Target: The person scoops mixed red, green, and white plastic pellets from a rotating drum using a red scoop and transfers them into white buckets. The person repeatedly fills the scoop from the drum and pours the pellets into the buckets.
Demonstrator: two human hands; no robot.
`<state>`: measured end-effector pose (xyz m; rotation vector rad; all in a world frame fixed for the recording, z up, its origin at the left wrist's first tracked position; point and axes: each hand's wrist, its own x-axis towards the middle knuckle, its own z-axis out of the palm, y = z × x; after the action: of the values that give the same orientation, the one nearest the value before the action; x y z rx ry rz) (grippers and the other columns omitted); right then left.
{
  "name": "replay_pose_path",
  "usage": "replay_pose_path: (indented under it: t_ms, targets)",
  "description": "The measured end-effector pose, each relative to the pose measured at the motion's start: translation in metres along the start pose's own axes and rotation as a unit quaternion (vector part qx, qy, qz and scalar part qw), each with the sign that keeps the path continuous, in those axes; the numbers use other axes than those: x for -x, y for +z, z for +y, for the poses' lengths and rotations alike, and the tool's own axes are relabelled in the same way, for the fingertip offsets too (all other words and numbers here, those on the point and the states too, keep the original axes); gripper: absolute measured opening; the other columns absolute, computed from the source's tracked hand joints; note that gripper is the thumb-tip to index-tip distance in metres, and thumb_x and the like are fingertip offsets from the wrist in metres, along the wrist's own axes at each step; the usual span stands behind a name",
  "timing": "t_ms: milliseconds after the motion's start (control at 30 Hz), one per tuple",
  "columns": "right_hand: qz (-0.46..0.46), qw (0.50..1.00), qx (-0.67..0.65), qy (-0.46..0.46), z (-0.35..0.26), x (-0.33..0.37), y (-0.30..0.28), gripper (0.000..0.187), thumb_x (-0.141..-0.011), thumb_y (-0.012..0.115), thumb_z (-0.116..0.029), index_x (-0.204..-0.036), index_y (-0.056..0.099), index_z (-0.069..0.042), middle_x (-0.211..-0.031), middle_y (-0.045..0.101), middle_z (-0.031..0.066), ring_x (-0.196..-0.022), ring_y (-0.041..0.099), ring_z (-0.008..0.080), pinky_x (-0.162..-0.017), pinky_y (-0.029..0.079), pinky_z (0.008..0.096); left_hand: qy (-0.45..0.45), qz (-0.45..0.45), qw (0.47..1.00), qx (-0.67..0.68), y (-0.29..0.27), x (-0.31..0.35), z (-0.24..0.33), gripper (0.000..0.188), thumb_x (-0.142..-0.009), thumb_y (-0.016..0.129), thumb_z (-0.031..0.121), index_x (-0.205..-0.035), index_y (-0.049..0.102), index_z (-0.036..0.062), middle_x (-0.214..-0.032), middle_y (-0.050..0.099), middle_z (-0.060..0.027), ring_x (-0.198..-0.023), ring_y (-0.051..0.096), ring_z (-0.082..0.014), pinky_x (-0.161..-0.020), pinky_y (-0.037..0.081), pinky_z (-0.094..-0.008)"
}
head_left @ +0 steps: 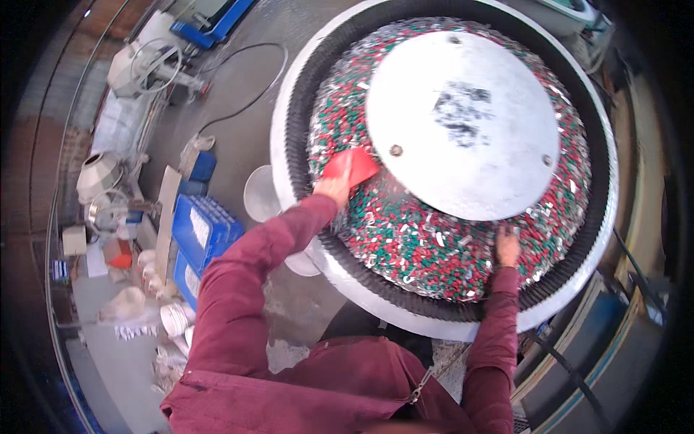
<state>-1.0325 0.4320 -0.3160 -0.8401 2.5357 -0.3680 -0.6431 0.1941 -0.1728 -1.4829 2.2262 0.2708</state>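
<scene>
A large round tub (291,137) with a black ribbed lining and a pale rim stands in front of me. Small red and green pieces (405,249) fill it, with many shiny metal parts mixed among them. My left hand (334,189) is closed on a red scoop-like plastic piece (354,166) at the tub's left side, over the pieces. At the near right, my right hand (508,249) reaches down to the pieces beside the central disc; its fingertips are blurred and partly hidden. The round white disc (463,173), with bolts and a dark worn patch, covers the middle.
Blue crates (206,228) with pale contents stand on the left floor. Beyond them are faceted drums with handwheels (101,177) and white containers (173,318). A black cable (253,101) lies across the floor. Boards (578,340) and a hose line the right side.
</scene>
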Motion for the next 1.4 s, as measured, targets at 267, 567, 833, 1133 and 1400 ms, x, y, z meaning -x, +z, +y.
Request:
replay_pose_path:
  t_ms: [267,567,833,1133,1400]
  targets:
    - [-0.133,0.936,-0.326,0.024,-0.084,0.100,0.014,0.051,-0.079,0.047,-0.047,-0.106,0.058,-0.006,-0.103,0.058,0.0248,-0.096,0.055,0.0405,-0.087,0.040,0.0438,0.001,-0.117,0.963,0.241,0.039,0.088,0.090,0.086,-0.078,0.042,0.006,-0.136,-0.022,0.0140,-0.064,0.057,-0.0231,-0.052,0.058,-0.0326,-0.048,0.047,-0.0425]
    - [0.013,0.985,-0.055,-0.166,-0.117,0.143,-0.071,0.042,-0.076,0.058,-0.043,-0.102,0.063,-0.009,-0.098,0.059,0.0207,-0.086,0.058,0.0379,-0.081,0.045,0.0407,-0.133,-0.369,0.603,0.694,0.043,0.113,0.160,0.020,-0.084,0.039,0.008,-0.104,0.041,0.0108,-0.055,0.046,-0.0028,-0.038,0.040,-0.0103,-0.033,0.033,-0.0236]
    - [-0.089,0.959,-0.234,-0.135,-0.047,0.129,-0.126,0.061,-0.071,0.066,-0.018,-0.128,0.044,-0.008,-0.092,0.062,0.0157,-0.086,0.059,0.0225,-0.078,0.044,0.0315,-0.082,-0.410,0.478,0.772,0.021,0.158,0.089,0.014,-0.082,0.041,0.007,-0.092,0.048,0.0012,-0.061,0.042,-0.0015,-0.043,0.037,-0.0068,-0.036,0.030,-0.0209]
    - [-0.119,0.954,-0.263,-0.080,-0.032,0.129,-0.095,0.071,-0.075,0.061,-0.014,-0.137,0.028,-0.004,-0.125,0.047,0.0216,-0.113,0.049,0.0274,-0.091,0.040,0.0335,-0.036,-0.312,0.387,0.867,-0.030,0.224,-0.003,0.011,-0.083,0.043,0.006,-0.093,0.046,0.0018,-0.060,0.041,-0.0027,-0.042,0.036,-0.0073,-0.035,0.029,-0.0208]
    - [-0.135,0.952,-0.269,-0.051,-0.053,0.126,-0.081,0.063,-0.078,0.061,-0.012,-0.134,0.033,-0.004,-0.123,0.048,0.0205,-0.107,0.051,0.0253,-0.084,0.044,0.0299,-0.090,-0.212,0.401,0.887,-0.033,0.283,-0.143,0.008,-0.082,0.049,0.011,-0.083,0.047,0.0031,-0.056,0.041,0.0002,-0.040,0.035,-0.0057,-0.036,0.028,-0.0202]
